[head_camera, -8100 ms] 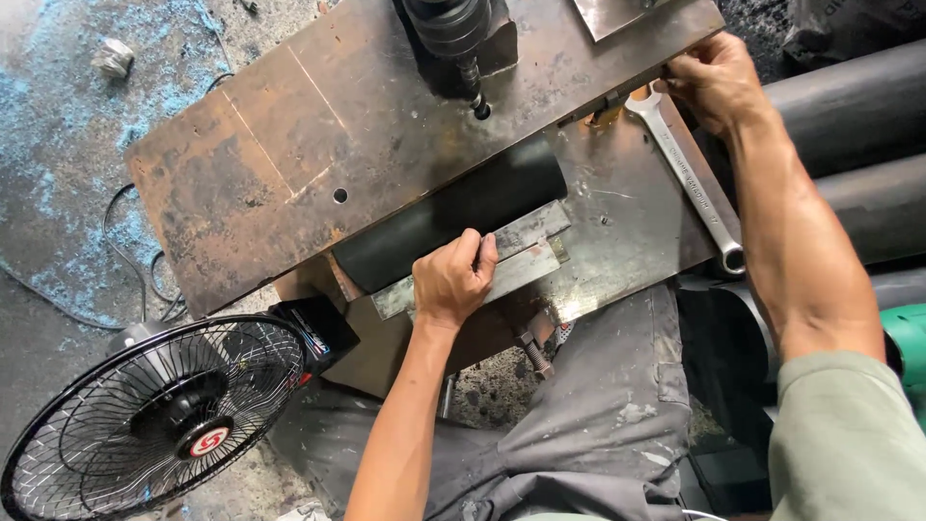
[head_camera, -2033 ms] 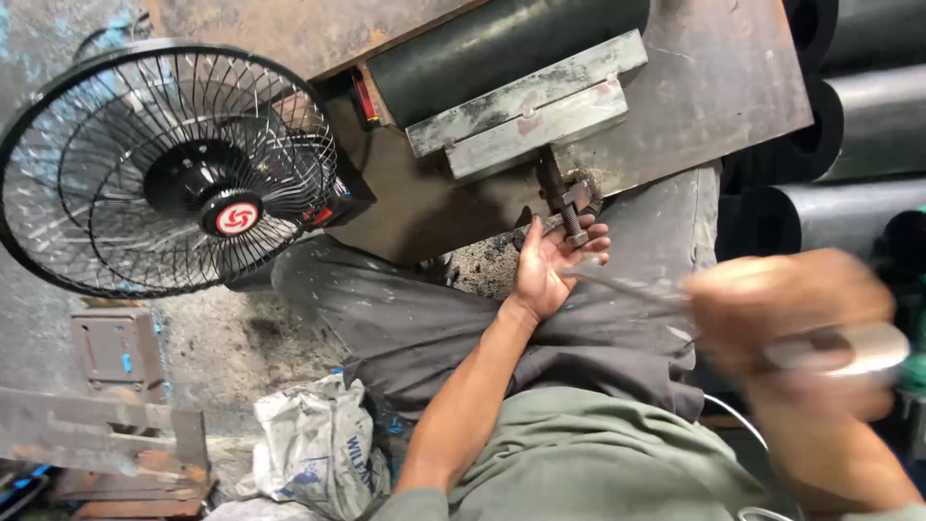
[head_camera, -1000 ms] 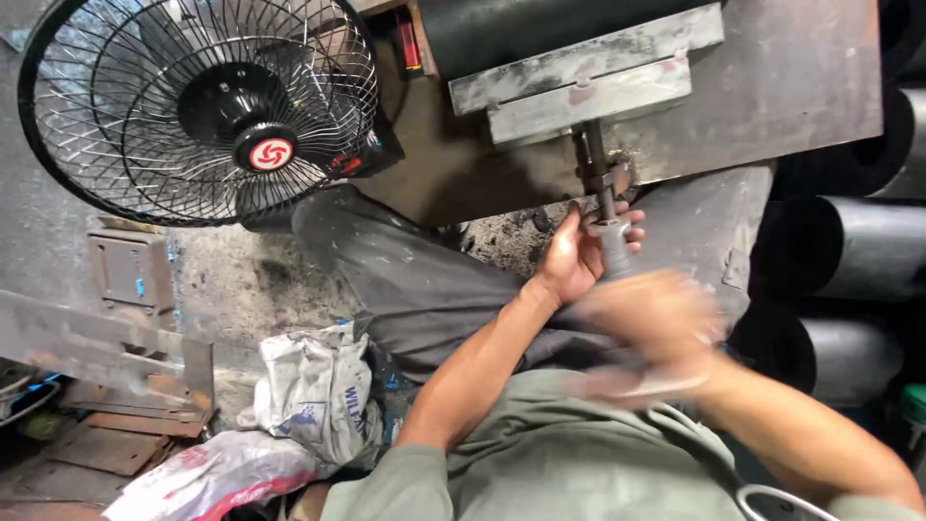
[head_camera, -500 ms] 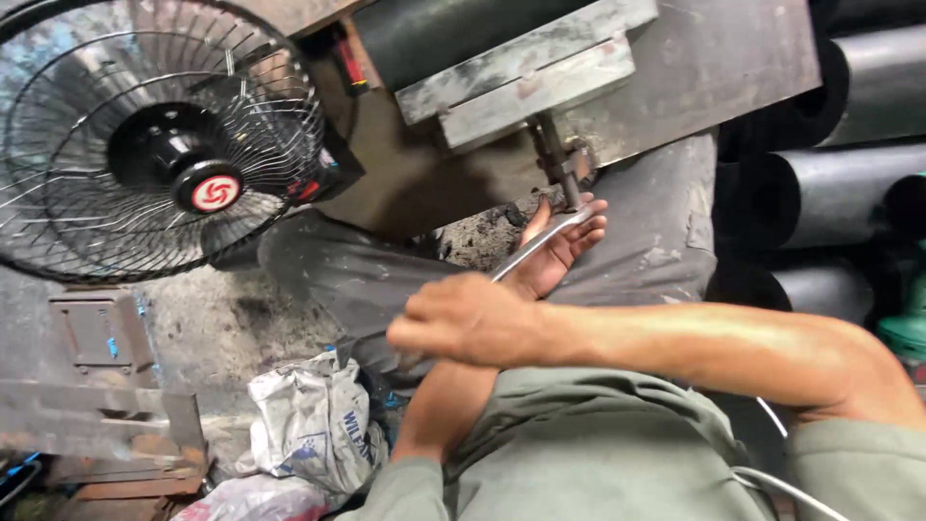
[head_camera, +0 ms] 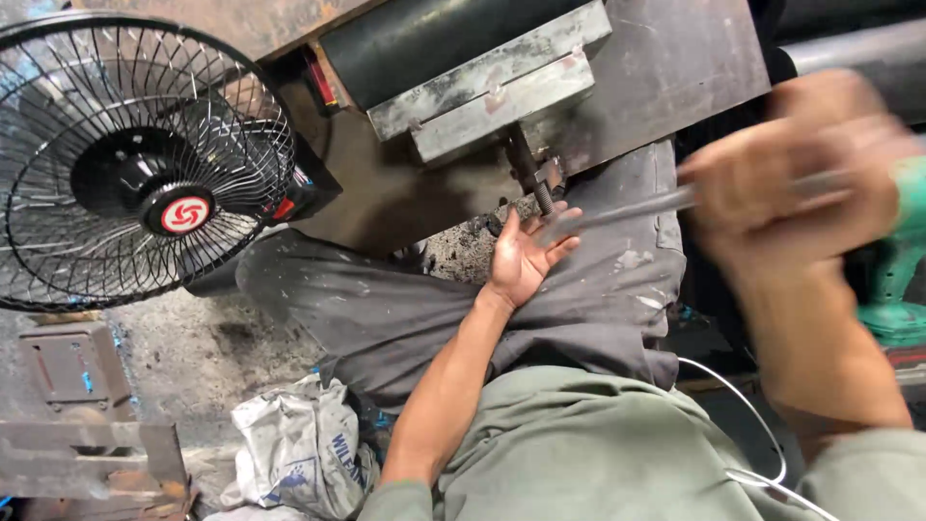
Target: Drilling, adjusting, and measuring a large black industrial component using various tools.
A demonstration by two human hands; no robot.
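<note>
My left hand (head_camera: 526,256) reaches up under the rusty steel bench, palm up and fingers spread, just below a threaded bolt (head_camera: 529,176) that hangs from a grey steel clamp block (head_camera: 492,92). Its fingertips touch the tip of a long steel wrench (head_camera: 617,212). My right hand (head_camera: 801,188), blurred by motion at the right, is shut on the other end of that wrench. My grey trousers lie beneath both hands.
A black wire-guard fan (head_camera: 145,164) stands at the left on the concrete floor. A crumpled white sack (head_camera: 294,449) lies lower left by rusty metal brackets (head_camera: 82,405). Black pipes (head_camera: 849,43) are stacked at the upper right beside a green tool (head_camera: 902,260).
My right hand has swung with the wrench from the middle over my left forearm out to the right. My left hand has stayed under the bolt, fingers now spread.
</note>
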